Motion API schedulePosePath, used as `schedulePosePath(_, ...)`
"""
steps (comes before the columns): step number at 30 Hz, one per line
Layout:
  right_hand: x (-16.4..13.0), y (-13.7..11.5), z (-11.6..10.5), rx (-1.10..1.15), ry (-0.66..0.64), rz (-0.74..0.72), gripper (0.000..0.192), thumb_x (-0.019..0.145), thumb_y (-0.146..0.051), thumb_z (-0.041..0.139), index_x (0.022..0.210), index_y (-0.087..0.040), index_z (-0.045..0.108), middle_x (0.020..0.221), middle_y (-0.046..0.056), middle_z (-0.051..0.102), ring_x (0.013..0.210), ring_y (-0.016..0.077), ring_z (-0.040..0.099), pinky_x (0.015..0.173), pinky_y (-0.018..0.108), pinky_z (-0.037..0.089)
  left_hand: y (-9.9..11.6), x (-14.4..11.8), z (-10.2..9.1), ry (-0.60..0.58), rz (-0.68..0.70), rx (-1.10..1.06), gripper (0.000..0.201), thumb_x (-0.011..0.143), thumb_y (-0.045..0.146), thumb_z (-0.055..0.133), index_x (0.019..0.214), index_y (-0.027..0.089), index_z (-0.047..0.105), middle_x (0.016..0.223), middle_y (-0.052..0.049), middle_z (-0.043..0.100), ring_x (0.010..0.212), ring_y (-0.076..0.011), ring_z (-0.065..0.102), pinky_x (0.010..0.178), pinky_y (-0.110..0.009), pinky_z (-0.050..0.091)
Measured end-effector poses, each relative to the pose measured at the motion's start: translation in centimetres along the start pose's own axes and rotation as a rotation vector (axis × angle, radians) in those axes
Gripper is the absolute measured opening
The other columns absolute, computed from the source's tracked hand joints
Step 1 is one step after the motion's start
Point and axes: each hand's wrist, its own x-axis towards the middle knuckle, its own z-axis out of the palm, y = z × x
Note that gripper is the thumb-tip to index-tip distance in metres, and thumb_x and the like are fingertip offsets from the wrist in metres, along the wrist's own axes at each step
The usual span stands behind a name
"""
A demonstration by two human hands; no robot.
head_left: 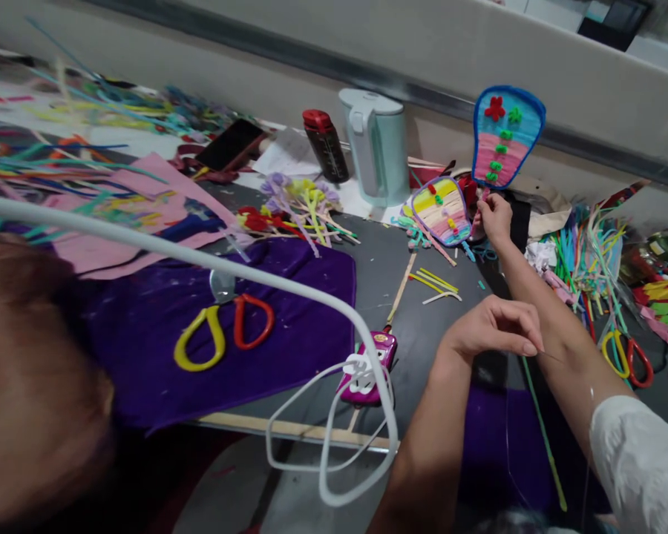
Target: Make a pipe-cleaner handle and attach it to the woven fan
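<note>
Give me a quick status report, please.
Right hand gripping blue-edged paddle from below. Left hand curled, grip unclear. White cable crosses view before purple cloth, not blocking paddle.

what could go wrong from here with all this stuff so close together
The white cord loops out past the table edge, so a passing arm might snag it and tug the power strip.

The right hand holds the blue-edged piece close to the striped piece; their fuzzy decorations may catch or get bent.

The scissors near the right sleeve could be knocked.
</note>
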Motion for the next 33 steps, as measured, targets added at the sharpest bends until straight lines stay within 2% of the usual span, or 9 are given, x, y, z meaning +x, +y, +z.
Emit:
schedulePosePath(4,1.5,1.8,0.6,-0.028,0.022,0.027,0.010,0.082,-0.029,0.055,0.077,-0.020,0.055,0.056,-0.003,0.054,0.051,0.0145,0.058,0.049,0.028,0.051,0.1,0.0,-0.1,-0.015,0.017,-0.009,0.015,0.069,0.027,0.080,0.073,0.013,0.075,0.073,-0.006,0.061,0.067,-0.0114,0.056,0.068,-0.025,0.044)
schedulePosePath(14,2.6,3.8,1.0,-0.177,-0.116,0.178,0.012,0.077,-0.019,0.059,0.065,-0.019,0.058,0.053,0.003,0.056,0.049,0.0191,0.057,0.054,0.037,0.052,0.0,0.1,-0.3,0.021,-0.004,0.012,0.013,0.070,0.026,0.080,0.074,0.014,0.075,0.073,-0.005,0.061,0.067,-0.0110,0.056,0.068,-0.024,0.044)
schedulePosePath(16,2.2,3.6,0.6,-0.219,-0.078,0.153,0.005,0.076,-0.021,0.059,0.073,-0.018,0.061,0.058,0.004,0.060,0.055,0.0200,0.059,0.059,0.037,0.051,0.0,0.1,-0.3,0.036,-0.015,0.015,0.015,0.069,0.027,0.080,0.074,0.014,0.075,0.072,-0.005,0.061,0.067,-0.0112,0.056,0.067,-0.024,0.043)
schedulePosePath(20,0.2,2.4,-0.2,-0.357,0.054,-0.075,0.016,0.079,-0.024,0.054,0.090,-0.016,0.063,0.080,0.006,0.066,0.077,0.0199,0.061,0.076,0.034,0.047,0.0,0.1,-0.2,0.040,-0.024,0.030,0.018,0.068,0.030,0.081,0.073,0.014,0.075,0.071,-0.005,0.060,0.067,-0.0112,0.056,0.066,-0.024,0.043)
schedulePosePath(22,-1.5,1.4,-0.3,-0.356,-0.073,-0.148,0.016,0.081,-0.025,0.051,0.087,-0.017,0.064,0.082,0.005,0.067,0.077,0.0181,0.060,0.074,0.030,0.045,0.0,0.3,0.0,0.034,-0.050,0.043,0.022,0.066,0.033,0.082,0.071,0.013,0.074,0.070,-0.005,0.061,0.067,-0.0118,0.056,0.067,-0.025,0.043)
schedulePosePath(26,-5.5,-0.9,-0.1,-0.348,-0.627,-0.226,0.011,0.076,-0.022,0.058,0.077,-0.016,0.067,0.071,0.000,0.065,0.069,0.0144,0.057,0.065,0.024,0.038,-0.2,0.6,0.3,0.037,-0.134,0.042,0.031,0.062,0.040,0.084,0.070,0.013,0.073,0.070,-0.005,0.062,0.067,-0.0126,0.056,0.067,-0.026,0.043)
schedulePosePath(28,-7.4,-1.9,-0.1,-0.390,-0.835,-0.261,0.011,0.076,-0.022,0.060,0.078,-0.016,0.069,0.071,-0.001,0.066,0.066,0.0128,0.056,0.062,0.023,0.035,-0.5,0.7,0.3,0.031,-0.165,0.037,0.033,0.060,0.041,0.085,0.070,0.013,0.073,0.071,-0.005,0.062,0.067,-0.0128,0.056,0.068,-0.026,0.043)
schedulePosePath(31,-9.5,-3.0,-0.2,-0.494,-0.969,-0.291,0.013,0.077,-0.023,0.061,0.081,-0.018,0.072,0.075,-0.001,0.069,0.067,0.0119,0.056,0.061,0.023,0.032,-0.9,0.9,0.3,0.024,-0.171,0.031,0.034,0.059,0.042,0.085,0.070,0.013,0.073,0.071,-0.005,0.062,0.067,-0.0124,0.055,0.067,-0.026,0.042)
schedulePosePath(33,-10.4,-3.3,-0.4,-0.570,-0.970,-0.310,0.014,0.079,-0.023,0.060,0.084,-0.019,0.073,0.080,0.000,0.070,0.071,0.0128,0.057,0.063,0.023,0.032,-1.0,0.9,0.3,0.020,-0.165,0.034,0.034,0.059,0.043,0.085,0.070,0.013,0.073,0.071,-0.004,0.060,0.067,-0.0121,0.055,0.065,-0.025,0.042)
